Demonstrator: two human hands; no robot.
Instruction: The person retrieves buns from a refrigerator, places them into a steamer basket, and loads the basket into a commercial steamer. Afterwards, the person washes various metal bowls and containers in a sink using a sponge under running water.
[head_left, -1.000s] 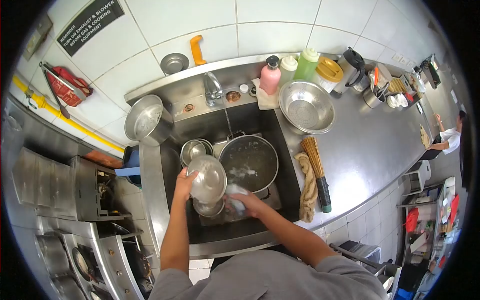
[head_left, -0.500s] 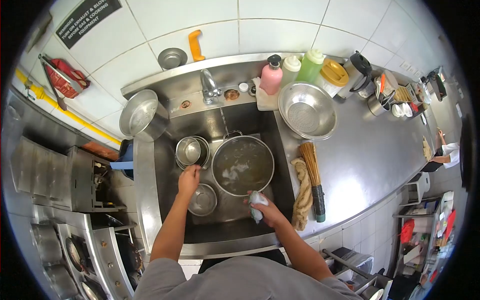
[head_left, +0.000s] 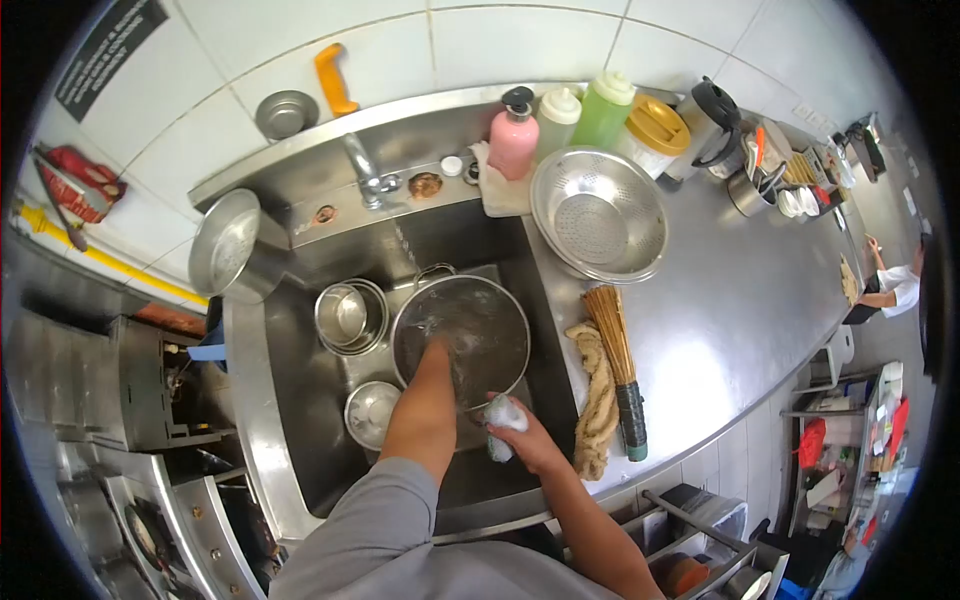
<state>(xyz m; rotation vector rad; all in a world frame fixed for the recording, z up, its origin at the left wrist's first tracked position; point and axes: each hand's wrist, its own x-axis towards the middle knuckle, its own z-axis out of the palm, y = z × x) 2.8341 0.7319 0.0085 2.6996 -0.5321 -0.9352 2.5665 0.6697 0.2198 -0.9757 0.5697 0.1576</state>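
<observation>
Downward into a large, round steel pot [head_left: 528, 345] of murky water [head_left: 492, 335] reaches a person's left hand [head_left: 439, 350], submerged, its grip impossible to tell. At the near rim, the right hand [head_left: 526, 442] clutches a suds-covered, pale grey-green scrubbing pad [head_left: 502, 424]. The pot stands upright in a rectangular steel sink [head_left: 312, 435], beside a shallow steel bowl [head_left: 370, 414] and nested steel containers [head_left: 347, 316].

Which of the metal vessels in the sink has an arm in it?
The large pot, holding water; the smaller nested vessels and single bowl to its left have none.
</observation>
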